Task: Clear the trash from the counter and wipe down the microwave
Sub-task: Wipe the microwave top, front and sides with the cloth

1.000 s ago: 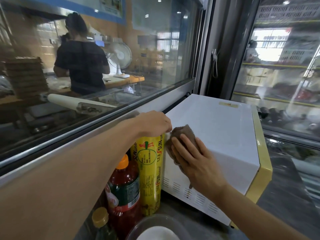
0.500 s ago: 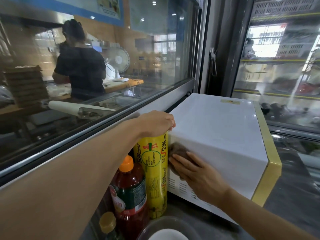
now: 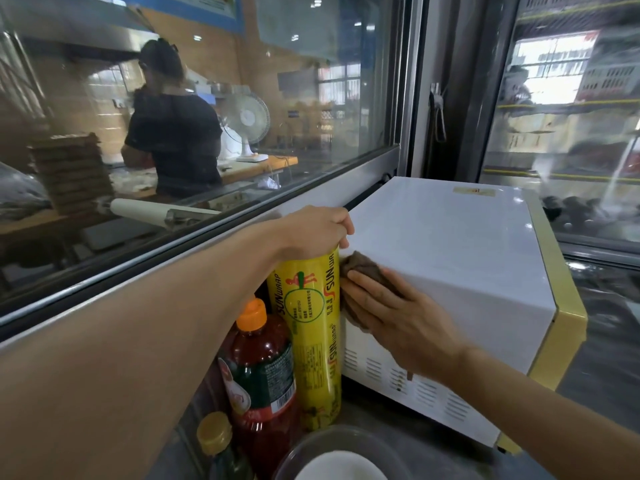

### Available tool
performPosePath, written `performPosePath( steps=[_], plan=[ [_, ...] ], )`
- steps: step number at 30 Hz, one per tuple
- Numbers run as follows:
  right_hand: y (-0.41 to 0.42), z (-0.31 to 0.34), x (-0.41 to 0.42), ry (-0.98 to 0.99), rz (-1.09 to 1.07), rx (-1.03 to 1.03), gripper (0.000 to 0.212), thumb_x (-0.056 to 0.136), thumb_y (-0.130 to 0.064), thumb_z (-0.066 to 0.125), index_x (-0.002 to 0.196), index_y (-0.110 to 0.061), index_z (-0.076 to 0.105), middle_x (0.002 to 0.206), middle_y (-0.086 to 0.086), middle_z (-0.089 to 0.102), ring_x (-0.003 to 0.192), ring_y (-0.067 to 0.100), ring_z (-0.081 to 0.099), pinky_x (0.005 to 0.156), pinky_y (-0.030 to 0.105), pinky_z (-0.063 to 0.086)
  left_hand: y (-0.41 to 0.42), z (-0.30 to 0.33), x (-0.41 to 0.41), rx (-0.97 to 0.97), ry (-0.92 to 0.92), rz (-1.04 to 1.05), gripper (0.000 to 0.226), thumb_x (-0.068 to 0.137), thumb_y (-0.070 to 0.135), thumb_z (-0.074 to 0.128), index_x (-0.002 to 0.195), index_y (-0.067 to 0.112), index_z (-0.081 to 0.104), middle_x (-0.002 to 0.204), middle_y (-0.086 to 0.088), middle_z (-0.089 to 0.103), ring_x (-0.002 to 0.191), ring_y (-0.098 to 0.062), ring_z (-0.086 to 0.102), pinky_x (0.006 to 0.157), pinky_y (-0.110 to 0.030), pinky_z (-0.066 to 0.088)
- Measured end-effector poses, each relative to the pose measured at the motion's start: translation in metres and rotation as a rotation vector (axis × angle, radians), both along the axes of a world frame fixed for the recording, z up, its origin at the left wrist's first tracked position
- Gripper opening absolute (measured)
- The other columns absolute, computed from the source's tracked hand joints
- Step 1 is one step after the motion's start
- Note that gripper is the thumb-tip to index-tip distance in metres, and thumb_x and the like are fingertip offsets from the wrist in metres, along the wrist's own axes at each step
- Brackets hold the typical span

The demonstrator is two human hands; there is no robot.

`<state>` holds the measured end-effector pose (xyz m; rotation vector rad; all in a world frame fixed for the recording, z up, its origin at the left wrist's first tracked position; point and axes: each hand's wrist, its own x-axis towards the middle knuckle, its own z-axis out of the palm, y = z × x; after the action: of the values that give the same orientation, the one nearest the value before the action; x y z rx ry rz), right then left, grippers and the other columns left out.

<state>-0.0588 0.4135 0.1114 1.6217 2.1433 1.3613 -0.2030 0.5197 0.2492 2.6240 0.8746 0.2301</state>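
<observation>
Right hand has its fingers laid out flat and a bit spread, pressing a crumpled brown cloth rag against the smooth side panel of the boxy white metal microwave with the pale yellow front trim. The rag is bunched up right at the back upper corner of that side, poking out above and below the fingers. Left hand is curled down over the top end of a tall yellow plastic-wrapped cling film roll printed SUN WRAP, gripping it; the roll stands upright, just beside the microwave's back edge, and I can't tell if they actually touch.

The microwave's top is glossy, with a small gold label near the far edge, and there are rows of narrow vent slots along the bottom of the side being wiped. It sits on a dark grey speckled counter.

Next to the roll: a dark red sauce bottle with an orange cap, a smaller bottle with a ribbed yellow cap, and a round clear-rimmed bowl with something white in it at the bottom edge.
</observation>
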Motion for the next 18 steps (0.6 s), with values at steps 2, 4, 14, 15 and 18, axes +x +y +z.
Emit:
performPosePath(
  steps=[2,4,14,15,18],
  plan=[
    [-0.004,-0.012,-0.003,0.009,-0.01,-0.039,0.064,0.076,-0.027,0.051,0.138,-0.012,0.042,0.15,0.007,0.036,0.142,0.021,0.02,0.117,0.044,0.0,-0.001,0.0,0.0,-0.006,-0.003,-0.002,0.032,0.098,0.017,0.032,0.12,0.021,0.055,0.121,0.003,0.062,0.115,-0.014,0.051,0.086,-0.025,0.035],
    [-0.01,-0.026,-0.003,-0.002,-0.024,-0.107,0.064,0.075,-0.028,0.061,0.136,-0.013,0.046,0.15,0.006,0.037,0.141,0.02,0.023,0.118,0.043,-0.001,-0.001,0.0,0.0,-0.003,-0.005,-0.004,0.031,0.098,0.016,0.032,0.115,0.02,0.058,0.119,0.003,0.063,0.113,-0.014,0.052,0.086,-0.026,0.037],
    [-0.022,0.009,0.001,0.071,-0.029,0.037,0.055,0.08,-0.024,0.049,0.133,-0.013,0.051,0.146,0.006,0.043,0.138,0.026,0.022,0.118,0.043,0.0,-0.007,0.005,0.003,0.166,0.148,-0.043,0.036,0.099,0.02,0.034,0.114,0.019,0.066,0.126,0.001,0.059,0.115,-0.019,0.053,0.101,-0.037,0.04],
    [-0.02,-0.004,0.0,0.059,-0.036,-0.004,0.057,0.078,-0.025,0.052,0.134,-0.013,0.05,0.146,0.004,0.043,0.139,0.024,0.022,0.118,0.043,-0.002,-0.008,0.006,0.003,0.173,0.165,-0.038,0.036,0.099,0.02,0.034,0.114,0.018,0.066,0.127,0.002,0.059,0.116,-0.02,0.052,0.102,-0.037,0.04],
    [-0.018,-0.032,-0.005,0.021,-0.055,-0.083,0.057,0.078,-0.024,0.05,0.134,-0.016,0.052,0.146,0.002,0.043,0.138,0.019,0.024,0.118,0.042,-0.012,-0.008,0.008,0.005,0.211,0.238,-0.041,0.033,0.098,0.021,0.038,0.117,0.019,0.066,0.13,0.002,0.057,0.121,-0.022,0.05,0.103,-0.036,0.038]
  ],
)
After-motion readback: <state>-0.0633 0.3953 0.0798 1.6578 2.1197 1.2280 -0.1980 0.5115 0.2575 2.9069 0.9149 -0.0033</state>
